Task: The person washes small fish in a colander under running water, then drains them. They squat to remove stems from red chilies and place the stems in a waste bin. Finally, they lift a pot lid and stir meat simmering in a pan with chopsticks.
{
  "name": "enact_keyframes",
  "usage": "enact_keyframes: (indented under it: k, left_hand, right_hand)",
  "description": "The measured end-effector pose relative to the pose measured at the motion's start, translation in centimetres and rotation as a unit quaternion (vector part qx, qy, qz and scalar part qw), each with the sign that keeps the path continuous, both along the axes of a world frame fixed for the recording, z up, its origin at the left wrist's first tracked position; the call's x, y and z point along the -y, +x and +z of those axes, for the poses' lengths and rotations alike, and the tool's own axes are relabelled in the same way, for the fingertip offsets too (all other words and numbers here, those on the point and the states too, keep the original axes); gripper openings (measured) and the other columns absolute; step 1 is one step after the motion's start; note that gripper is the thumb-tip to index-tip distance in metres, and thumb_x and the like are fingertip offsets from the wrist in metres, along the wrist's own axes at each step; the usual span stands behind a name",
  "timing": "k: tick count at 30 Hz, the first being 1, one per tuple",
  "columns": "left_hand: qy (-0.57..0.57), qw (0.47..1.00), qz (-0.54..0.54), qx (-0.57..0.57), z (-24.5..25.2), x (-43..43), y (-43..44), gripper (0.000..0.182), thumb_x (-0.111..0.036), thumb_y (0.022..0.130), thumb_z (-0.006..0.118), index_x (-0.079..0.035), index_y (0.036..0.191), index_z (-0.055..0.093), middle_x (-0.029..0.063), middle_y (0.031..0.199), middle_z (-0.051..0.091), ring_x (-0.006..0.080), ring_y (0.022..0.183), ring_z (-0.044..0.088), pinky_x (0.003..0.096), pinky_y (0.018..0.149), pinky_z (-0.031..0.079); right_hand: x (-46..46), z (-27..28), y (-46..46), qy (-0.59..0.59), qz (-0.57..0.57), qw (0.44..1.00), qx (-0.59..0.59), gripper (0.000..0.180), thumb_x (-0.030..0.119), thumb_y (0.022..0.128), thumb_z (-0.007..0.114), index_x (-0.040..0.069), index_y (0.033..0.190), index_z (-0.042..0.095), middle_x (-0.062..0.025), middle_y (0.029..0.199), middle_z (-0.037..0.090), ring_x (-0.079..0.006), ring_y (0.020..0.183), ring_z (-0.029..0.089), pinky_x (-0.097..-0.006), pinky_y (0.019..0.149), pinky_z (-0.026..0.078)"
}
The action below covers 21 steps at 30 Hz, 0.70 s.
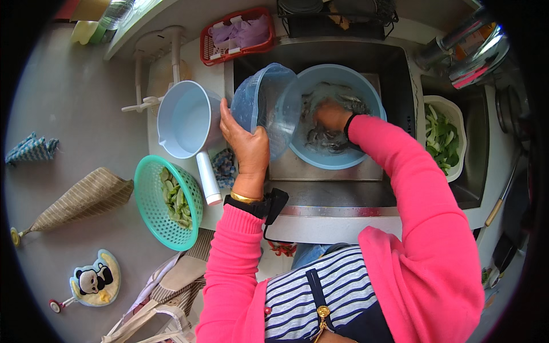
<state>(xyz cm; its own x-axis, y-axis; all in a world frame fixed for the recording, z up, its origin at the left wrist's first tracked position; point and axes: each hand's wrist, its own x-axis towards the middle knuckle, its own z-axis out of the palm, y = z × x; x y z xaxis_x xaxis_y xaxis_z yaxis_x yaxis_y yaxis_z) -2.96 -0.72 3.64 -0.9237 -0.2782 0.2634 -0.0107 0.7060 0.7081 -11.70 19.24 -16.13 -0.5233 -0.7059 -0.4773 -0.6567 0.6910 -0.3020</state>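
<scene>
My left hand [246, 143] grips a translucent blue plastic bowl [274, 107], tilted on its side at the left rim of a light blue basin [334, 160]. The basin stands in the steel sink and holds water with what look like shrimp [326, 139]. My right hand [332, 115] is down in the basin among them; it is blurred, and its fingers are hidden. Left of my left hand, a light blue long-handled dipper [188, 115] stands on the counter, and a green plastic colander [143, 206] holds sliced green vegetable pieces [176, 199].
A red basket [206, 51] with purple mesh lies behind the sink, beside a black rack [296, 30]. In the smaller basin at right sits a white colander [459, 141] of leafy greens [441, 137]. The chrome faucet [480, 55] reaches in at upper right. A patterned cloth [224, 167] lies by the dipper.
</scene>
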Motion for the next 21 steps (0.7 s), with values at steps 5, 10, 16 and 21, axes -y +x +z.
enact_keyframes:
  k: [5, 10, 16, 21]
  left_hand:
    - [0.004, 1.000, -0.001, 0.004, 0.0, -0.4, -0.3, 0.081, 0.007, 0.065, 0.050, -0.003, 0.139, 0.020, 0.0252, 0.129, 0.032, 0.0413, 0.122, 0.030, 0.0450, 0.107, 0.020]
    - [-0.005, 1.000, -0.001, 0.003, 0.1, -0.6, -0.2, 0.081, 0.009, 0.065, 0.049, -0.004, 0.139, 0.021, 0.0246, 0.128, 0.033, 0.0411, 0.122, 0.030, 0.0459, 0.107, 0.020]
    - [-0.053, 0.998, -0.030, -0.017, 0.5, -0.5, -0.1, 0.081, 0.010, 0.064, 0.050, -0.007, 0.139, 0.025, 0.0234, 0.127, 0.033, 0.0397, 0.122, 0.031, 0.0451, 0.106, 0.020]
    - [-0.074, 0.997, -0.032, -0.020, 1.0, -0.8, 0.1, 0.083, 0.012, 0.062, 0.051, -0.009, 0.139, 0.028, 0.0218, 0.128, 0.031, 0.0381, 0.122, 0.030, 0.0438, 0.106, 0.020]
  right_hand:
    - [-3.4, 0.3, 1.3, 0.004, -0.157, 0.983, -0.092, 0.048, 0.021, 0.067, 0.070, 0.015, 0.113, 0.059, -0.0169, 0.122, 0.048, -0.0330, 0.109, 0.051, -0.0477, 0.088, 0.044]
    - [-3.4, 0.8, 0.3, 0.060, -0.104, 0.981, 0.152, 0.052, 0.025, 0.063, 0.074, 0.012, 0.111, 0.060, -0.0191, 0.127, 0.042, -0.0369, 0.117, 0.043, -0.0470, 0.092, 0.042]
    - [-5.5, 1.6, 2.3, -0.008, -0.297, 0.954, -0.033, 0.066, 0.033, 0.062, 0.076, 0.007, 0.119, 0.055, -0.0233, 0.136, 0.037, -0.0393, 0.120, 0.042, -0.0451, 0.097, 0.039]
    - [-4.1, 0.9, 3.3, -0.021, -0.156, 0.970, 0.184, 0.068, 0.035, 0.063, 0.075, 0.005, 0.120, 0.054, -0.0205, 0.119, 0.054, -0.0406, 0.118, 0.044, -0.0437, 0.095, 0.041]
